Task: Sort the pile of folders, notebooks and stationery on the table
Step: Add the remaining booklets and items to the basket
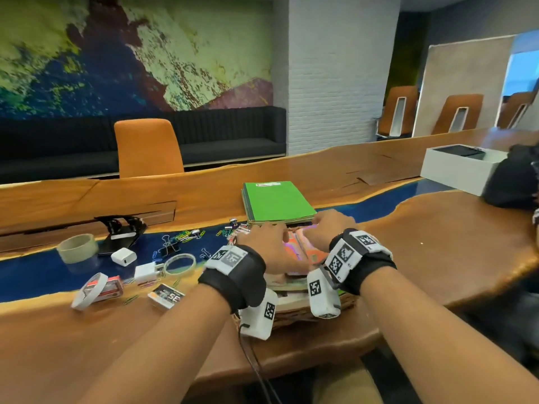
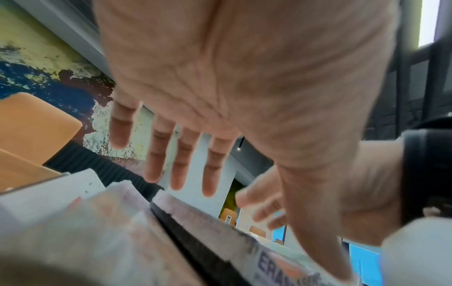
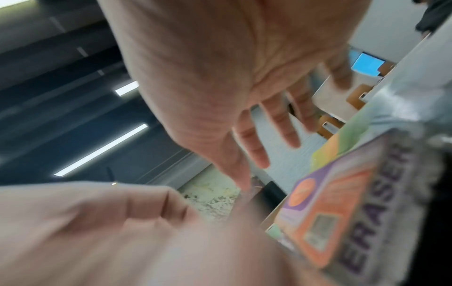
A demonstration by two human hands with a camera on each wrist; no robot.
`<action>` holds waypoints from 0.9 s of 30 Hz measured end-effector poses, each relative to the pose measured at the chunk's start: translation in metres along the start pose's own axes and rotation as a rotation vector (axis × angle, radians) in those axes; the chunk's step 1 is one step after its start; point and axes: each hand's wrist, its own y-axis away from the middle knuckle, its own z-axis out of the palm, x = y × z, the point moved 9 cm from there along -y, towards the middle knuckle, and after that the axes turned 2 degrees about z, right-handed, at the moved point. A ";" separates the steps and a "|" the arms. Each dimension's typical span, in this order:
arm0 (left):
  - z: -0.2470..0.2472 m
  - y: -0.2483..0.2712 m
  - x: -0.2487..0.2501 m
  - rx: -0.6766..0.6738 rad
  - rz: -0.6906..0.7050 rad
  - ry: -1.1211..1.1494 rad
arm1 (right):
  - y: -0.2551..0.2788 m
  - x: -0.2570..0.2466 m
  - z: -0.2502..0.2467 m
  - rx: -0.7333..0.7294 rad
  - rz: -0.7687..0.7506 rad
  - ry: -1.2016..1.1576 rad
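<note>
Hovering both hands over the mixed heap in front of me, palms down. My left hand (image 1: 264, 243) has its fingers straight and slightly spread, holding nothing; the left wrist view shows them apart, above the paper edges. My right hand (image 1: 326, 228) sits just beside it at three o'clock, fingers loosely spread and bent a little at the tips, also empty as far as I can see. Whether either palm actually rests on the top item I cannot tell.

Right under my hands is the pile (image 1: 294, 284), stacked on what looks like a woven tray, and on top lies an orange and purple eraser pack (image 3: 347, 218). At twelve o'clock from the pile, the green folders (image 1: 277, 202) are stacked square, so I judge that group dealt with. Out at nine o'clock the small stuff is scattered on the table (image 1: 437, 228): paper clips (image 1: 186, 236), a tape roll (image 1: 77, 247), a clear tape ring (image 1: 179, 265), a black stapler-like tool (image 1: 122, 228).

So I reckon I am mid-sort, about to take the next thing off the top. The next move calls for closing my fingers on the eraser pack alone, lifting it clean without dragging the loose sheets beneath, and carrying it over toward the stationery at nine o'clock.
</note>
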 end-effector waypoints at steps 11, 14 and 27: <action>0.020 0.006 -0.005 -0.116 0.029 0.075 | -0.007 0.012 0.017 -0.112 -0.011 0.132; 0.026 0.018 -0.034 -0.038 -0.128 0.234 | -0.005 0.015 0.013 -0.070 -0.033 0.158; 0.079 0.033 -0.090 0.121 -0.325 0.961 | -0.013 0.012 0.029 -0.085 -0.034 0.234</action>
